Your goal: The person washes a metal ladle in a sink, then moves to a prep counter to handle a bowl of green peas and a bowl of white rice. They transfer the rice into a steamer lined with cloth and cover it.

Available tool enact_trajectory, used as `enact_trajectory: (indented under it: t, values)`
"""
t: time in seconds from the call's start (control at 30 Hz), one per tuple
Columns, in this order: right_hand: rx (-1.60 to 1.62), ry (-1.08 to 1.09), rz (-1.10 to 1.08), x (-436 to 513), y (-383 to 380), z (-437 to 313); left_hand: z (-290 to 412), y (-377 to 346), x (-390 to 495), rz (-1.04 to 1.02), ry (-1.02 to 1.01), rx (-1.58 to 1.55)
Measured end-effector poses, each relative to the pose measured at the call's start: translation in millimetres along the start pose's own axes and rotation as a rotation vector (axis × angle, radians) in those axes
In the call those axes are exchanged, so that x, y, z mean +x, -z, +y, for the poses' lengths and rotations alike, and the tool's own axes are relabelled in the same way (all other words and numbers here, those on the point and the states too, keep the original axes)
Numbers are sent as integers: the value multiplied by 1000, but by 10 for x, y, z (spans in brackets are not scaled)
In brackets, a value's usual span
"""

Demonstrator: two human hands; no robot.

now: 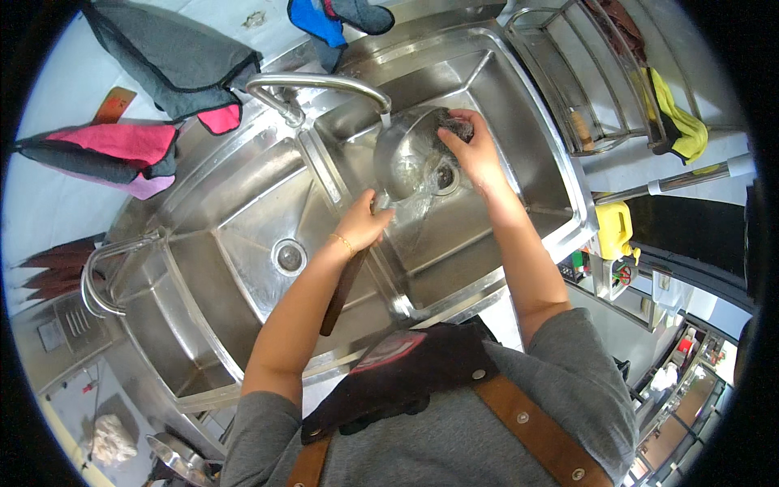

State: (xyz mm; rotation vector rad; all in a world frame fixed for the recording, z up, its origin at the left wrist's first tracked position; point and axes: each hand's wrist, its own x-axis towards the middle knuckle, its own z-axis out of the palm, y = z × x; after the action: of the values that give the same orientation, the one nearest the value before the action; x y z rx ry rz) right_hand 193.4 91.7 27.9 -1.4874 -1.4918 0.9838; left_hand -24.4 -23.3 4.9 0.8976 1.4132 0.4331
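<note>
My left hand (363, 222) grips the long handle of a metal ladle (395, 164), near where it joins the bowl. The dark wooden end of the handle (344, 292) reaches back past my wrist over the left basin. Tilted over the right basin (462, 249), the large round bowl has water spilling from its lower rim toward the drain (446, 178). My right hand (473, 146) pinches a dark steel wool scourer (455, 129) against the bowl's far right rim. Directly above the bowl is the spout of the curved faucet (328, 85), with water at its mouth.
A left basin (268, 213) with its own drain adjoins across a metal divider (322, 170). Cloths (182, 67) hang on the wall behind. To the right are a wire rack (572, 79) holding a wooden-handled item, and a yellow jug (614, 228). Another faucet (115, 262) stands far left.
</note>
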Motion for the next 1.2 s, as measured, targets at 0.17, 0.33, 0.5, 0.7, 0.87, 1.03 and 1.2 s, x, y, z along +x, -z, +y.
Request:
enact_trajectory:
  t: [0.17,0.33,0.5,0.7,0.87,1.03,1.2]
  values:
    - [343,-250,-90,-207,328,-22,90,-8,471,-163,160,-507]
    - [378,-334,-66,-448,602,129,484,311,1284,-573,471,-730]
    - [369,-401,-42,-593,801,295,655,162,1724,-335,384,-728]
    - [96,-271,-354,-538,1263,-428,958,170,1047,-371,-277,-630]
    - [840,-316,-357,-492,1379,557,815,261,743,-460,-367,-811]
    - [-389,120,8,167,1089,1419,803,267,1073,-250,79,115]
    - [74,492,-6,616,244,-1687,341,-144,890,218,-306,449]
